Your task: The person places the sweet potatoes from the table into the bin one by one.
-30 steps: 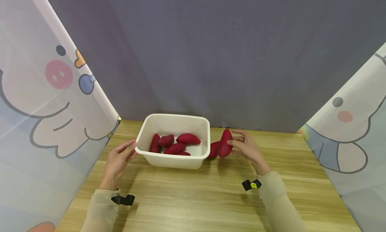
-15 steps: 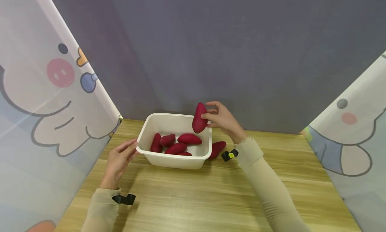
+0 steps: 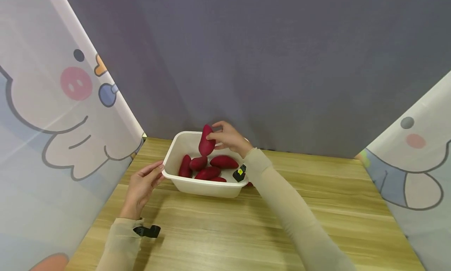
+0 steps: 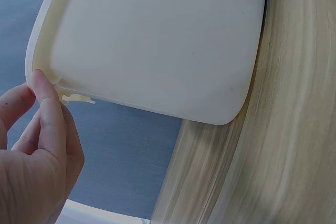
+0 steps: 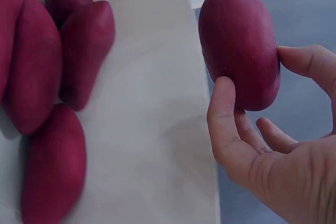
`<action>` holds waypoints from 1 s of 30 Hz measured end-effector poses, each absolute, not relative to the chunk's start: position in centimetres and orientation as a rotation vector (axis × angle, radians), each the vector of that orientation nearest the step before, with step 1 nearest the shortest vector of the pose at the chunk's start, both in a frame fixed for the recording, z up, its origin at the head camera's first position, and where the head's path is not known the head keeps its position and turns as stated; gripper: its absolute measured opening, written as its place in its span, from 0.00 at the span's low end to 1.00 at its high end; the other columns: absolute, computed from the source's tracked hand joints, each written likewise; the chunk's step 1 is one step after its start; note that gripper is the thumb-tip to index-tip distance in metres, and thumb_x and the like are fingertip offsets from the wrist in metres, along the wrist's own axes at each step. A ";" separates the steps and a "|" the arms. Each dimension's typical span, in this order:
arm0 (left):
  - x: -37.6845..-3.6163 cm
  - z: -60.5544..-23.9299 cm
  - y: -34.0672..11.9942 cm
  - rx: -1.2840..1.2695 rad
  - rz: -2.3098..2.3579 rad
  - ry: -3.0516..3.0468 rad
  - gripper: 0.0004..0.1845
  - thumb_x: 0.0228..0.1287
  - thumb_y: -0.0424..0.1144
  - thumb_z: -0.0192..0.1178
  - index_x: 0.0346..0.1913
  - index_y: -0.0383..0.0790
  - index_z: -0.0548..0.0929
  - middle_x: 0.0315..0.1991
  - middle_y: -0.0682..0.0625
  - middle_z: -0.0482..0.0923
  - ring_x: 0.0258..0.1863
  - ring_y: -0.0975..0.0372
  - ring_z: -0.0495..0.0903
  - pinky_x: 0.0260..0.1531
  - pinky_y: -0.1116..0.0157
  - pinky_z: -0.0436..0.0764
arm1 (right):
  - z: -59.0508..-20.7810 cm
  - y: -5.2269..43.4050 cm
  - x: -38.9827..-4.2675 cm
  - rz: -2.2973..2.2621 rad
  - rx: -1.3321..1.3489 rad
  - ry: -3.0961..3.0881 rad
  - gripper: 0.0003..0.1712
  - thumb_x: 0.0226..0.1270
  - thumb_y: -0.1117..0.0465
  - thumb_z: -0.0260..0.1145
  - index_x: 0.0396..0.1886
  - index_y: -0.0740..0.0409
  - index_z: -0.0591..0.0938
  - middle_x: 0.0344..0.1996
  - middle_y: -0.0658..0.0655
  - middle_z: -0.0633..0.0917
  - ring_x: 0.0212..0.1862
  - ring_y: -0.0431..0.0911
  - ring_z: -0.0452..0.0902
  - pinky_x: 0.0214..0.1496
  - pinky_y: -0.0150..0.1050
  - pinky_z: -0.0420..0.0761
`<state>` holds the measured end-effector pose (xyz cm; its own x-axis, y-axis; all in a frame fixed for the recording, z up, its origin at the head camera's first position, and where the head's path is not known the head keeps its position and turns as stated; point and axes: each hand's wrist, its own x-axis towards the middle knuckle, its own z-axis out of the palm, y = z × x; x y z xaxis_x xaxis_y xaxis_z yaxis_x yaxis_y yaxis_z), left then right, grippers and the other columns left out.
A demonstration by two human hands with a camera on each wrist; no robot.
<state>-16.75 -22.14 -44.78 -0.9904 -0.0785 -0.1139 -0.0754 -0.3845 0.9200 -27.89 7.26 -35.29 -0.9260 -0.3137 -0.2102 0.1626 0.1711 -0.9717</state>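
A red-skinned sweet potato (image 3: 206,141) is held up over the back of the white plastic bin (image 3: 208,190). My right hand (image 3: 230,138) pinches it between thumb and fingers, which the right wrist view shows closely around the held sweet potato (image 5: 239,45). Inside the bin lie several more sweet potatoes (image 3: 224,161). My left hand (image 3: 143,186) grips the bin's left rim; in the left wrist view its fingers (image 4: 50,111) pinch the rim at a corner. To the right of the bin, another sweet potato (image 3: 249,184) is mostly hidden behind my right forearm.
The bin stands on a wooden tabletop (image 3: 197,235) near its back edge. A grey cloth wall (image 3: 282,67) rises right behind. Printed cartoon curtains flank the table on the left (image 3: 28,157) and right (image 3: 423,145).
My right hand has lifted a sweet potato from beside the bin and carried it leftward over the bin. The left hand keeps its hold on the rim. The head view has shifted slightly.
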 end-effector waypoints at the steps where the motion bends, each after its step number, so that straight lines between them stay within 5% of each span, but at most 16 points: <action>1: -16.8 -44.8 -22.1 0.219 -2.603 -1.742 0.09 0.65 0.30 0.68 0.47 0.39 0.90 0.44 0.46 0.85 0.35 0.63 0.85 0.44 0.69 0.86 | -35.5 7.1 -28.0 -1.793 -0.140 2.094 0.34 0.63 0.66 0.70 0.67 0.62 0.66 0.49 0.65 0.79 0.46 0.56 0.82 0.52 0.58 0.85; 8: -16.9 -44.7 -21.8 0.210 -2.603 -1.746 0.09 0.65 0.30 0.68 0.46 0.38 0.90 0.42 0.47 0.86 0.34 0.63 0.85 0.42 0.70 0.86 | -36.8 6.7 -28.5 -1.792 -0.094 2.067 0.36 0.61 0.65 0.71 0.67 0.64 0.66 0.49 0.64 0.81 0.45 0.57 0.82 0.48 0.53 0.88; 16: -16.8 -44.6 -21.7 0.226 -2.588 -1.756 0.08 0.66 0.29 0.67 0.45 0.40 0.91 0.41 0.48 0.86 0.34 0.64 0.85 0.42 0.70 0.87 | -36.4 6.8 -28.3 -1.823 -0.059 2.038 0.37 0.65 0.65 0.69 0.70 0.67 0.64 0.52 0.65 0.77 0.59 0.70 0.73 0.55 0.57 0.84; 24: -16.8 -44.6 -21.6 0.231 -2.576 -1.763 0.09 0.66 0.29 0.67 0.46 0.40 0.91 0.41 0.48 0.86 0.34 0.64 0.85 0.42 0.70 0.87 | -33.3 9.3 -27.0 -1.796 -0.155 2.146 0.32 0.69 0.61 0.69 0.68 0.67 0.69 0.54 0.65 0.78 0.50 0.61 0.80 0.53 0.57 0.85; 30: -17.0 -44.6 -21.7 0.239 -2.587 -1.767 0.09 0.65 0.30 0.68 0.46 0.39 0.90 0.42 0.48 0.85 0.33 0.64 0.85 0.42 0.69 0.86 | -32.4 13.8 -25.2 -1.788 -0.166 2.220 0.30 0.71 0.60 0.68 0.67 0.65 0.70 0.56 0.64 0.77 0.56 0.68 0.75 0.50 0.54 0.87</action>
<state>-16.96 -21.67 -44.63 -0.9884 -0.0856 -0.1254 -0.0857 -0.3674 0.9261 -25.19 13.77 -32.44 -0.9527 -0.2653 -0.1482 0.0882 0.2253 -0.9703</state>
